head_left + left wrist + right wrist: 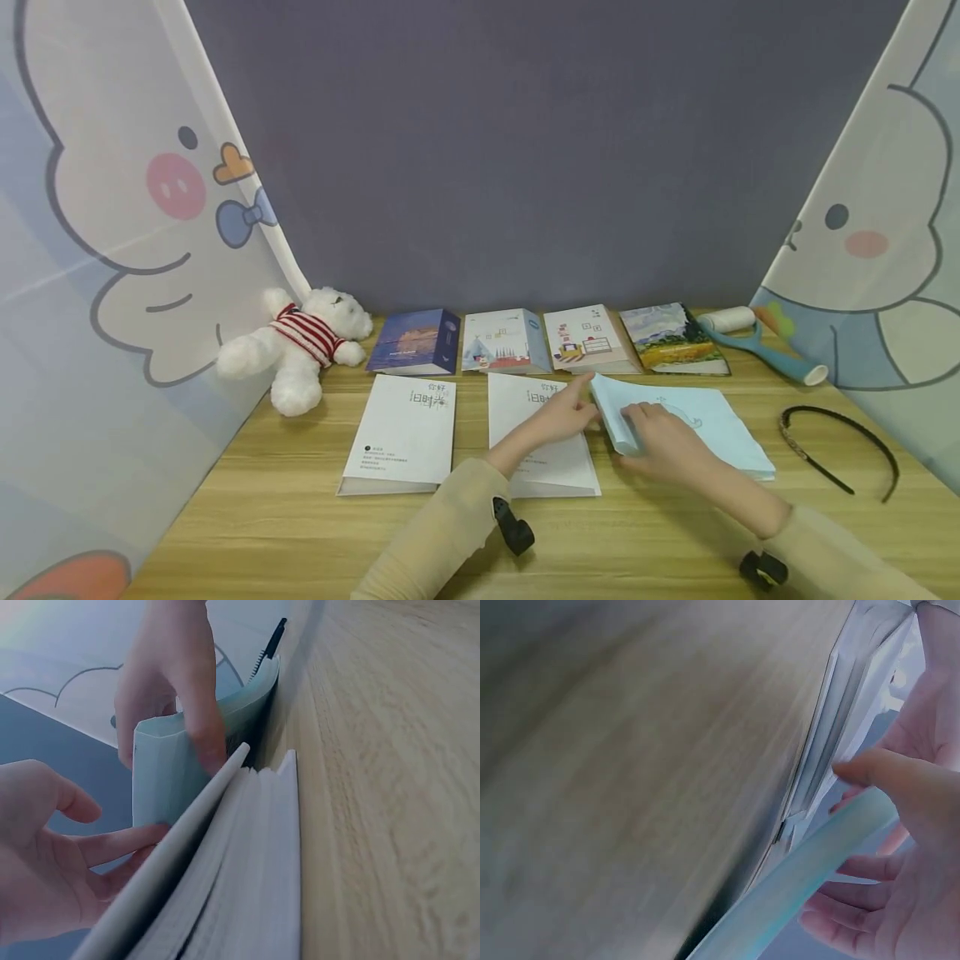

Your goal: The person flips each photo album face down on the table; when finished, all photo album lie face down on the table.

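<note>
A soft, light blue folded packet (723, 421) with a small line drawing lies right of the two white-backed books, its left end lifted. My right hand (666, 443) holds that end, with the thumb at the near side and the fingers over the top. In the right wrist view the packet (810, 862) passes between thumb and fingers. My left hand (558, 415) reaches over the second white book (517, 442). In the left wrist view its extended fingertips touch the end of the packet (161, 776), while the thumb stands apart from it.
Another white book (401, 429) lies at left. Several picture-covered books, including a dark blue one (412, 337) and a landscape one (671, 337), line the back. A white plush bear (303, 342) sits far left; a lint roller (772, 342) and black headband (840, 417) lie right.
</note>
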### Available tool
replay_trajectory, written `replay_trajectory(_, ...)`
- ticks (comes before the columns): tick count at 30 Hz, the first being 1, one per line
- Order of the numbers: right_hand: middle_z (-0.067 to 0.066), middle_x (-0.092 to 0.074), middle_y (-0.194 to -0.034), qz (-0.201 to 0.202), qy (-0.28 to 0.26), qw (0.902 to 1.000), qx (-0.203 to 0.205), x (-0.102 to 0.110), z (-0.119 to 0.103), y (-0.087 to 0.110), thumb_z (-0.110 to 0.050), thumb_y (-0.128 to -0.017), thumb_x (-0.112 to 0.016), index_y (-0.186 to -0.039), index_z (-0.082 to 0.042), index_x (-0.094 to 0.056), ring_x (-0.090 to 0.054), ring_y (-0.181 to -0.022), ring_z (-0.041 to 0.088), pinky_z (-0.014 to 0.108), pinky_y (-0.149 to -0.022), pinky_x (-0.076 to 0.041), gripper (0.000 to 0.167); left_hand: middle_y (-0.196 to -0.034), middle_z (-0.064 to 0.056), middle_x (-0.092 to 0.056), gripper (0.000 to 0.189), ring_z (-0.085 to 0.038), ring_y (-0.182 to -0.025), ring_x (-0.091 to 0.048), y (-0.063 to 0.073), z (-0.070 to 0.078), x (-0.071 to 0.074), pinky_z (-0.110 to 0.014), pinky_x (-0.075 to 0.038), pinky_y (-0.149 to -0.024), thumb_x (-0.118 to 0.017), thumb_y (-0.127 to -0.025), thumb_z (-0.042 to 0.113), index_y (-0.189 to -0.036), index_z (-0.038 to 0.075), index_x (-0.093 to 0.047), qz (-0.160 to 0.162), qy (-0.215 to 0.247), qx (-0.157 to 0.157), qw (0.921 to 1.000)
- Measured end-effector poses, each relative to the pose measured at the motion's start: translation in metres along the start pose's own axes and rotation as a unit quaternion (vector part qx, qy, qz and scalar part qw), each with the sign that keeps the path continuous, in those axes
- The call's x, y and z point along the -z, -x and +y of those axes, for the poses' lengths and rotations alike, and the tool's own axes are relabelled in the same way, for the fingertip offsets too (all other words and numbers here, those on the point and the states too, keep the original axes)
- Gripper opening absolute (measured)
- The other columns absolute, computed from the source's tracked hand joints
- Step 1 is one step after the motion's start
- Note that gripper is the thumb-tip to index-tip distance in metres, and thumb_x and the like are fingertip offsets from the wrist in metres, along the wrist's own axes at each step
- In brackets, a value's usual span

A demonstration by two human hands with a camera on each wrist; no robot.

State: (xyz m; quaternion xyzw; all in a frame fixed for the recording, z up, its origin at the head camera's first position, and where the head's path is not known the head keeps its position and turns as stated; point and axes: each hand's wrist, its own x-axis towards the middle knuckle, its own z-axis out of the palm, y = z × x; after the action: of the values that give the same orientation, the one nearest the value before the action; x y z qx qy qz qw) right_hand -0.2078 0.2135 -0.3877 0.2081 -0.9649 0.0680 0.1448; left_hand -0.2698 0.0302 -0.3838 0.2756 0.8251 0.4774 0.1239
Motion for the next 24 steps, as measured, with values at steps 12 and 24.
replay_trajectory(12,0.007,-0.055,-0.056,0.051,-0.033,0.9976,-0.034,0.023,0.002,-0.014,-0.013,-0.082,-0.068,-0.136,0.006,-0.033,-0.041,-0.036,0.007,0.018,-0.034,-0.031,0.068,-0.136,-0.011,-0.053,0.071,-0.008,-0.041,-0.033,0.002,0.011,-0.013,-0.016,-0.033,-0.041,-0.045,-0.099,0.013,-0.152,0.012,0.002,-0.007,0.015,-0.022,0.9996)
replay_trajectory(24,0.022,-0.063,-0.086,0.113,-0.079,0.9899,-0.032,0.07,0.019,-0.022,-0.003,-0.083,-0.055,-0.116,-0.004,-0.065,-0.024,-0.037,0.003,0.019,-0.035,-0.025,0.034,-0.142,-0.014,-0.045,0.064,-0.025,-0.122,-0.053,-0.003,0.011,-0.032,-0.026,-0.049,-0.093,-0.055,-0.095,0.031,-0.147,0.006,-0.028,-0.045,-0.031,-0.009,0.9985)
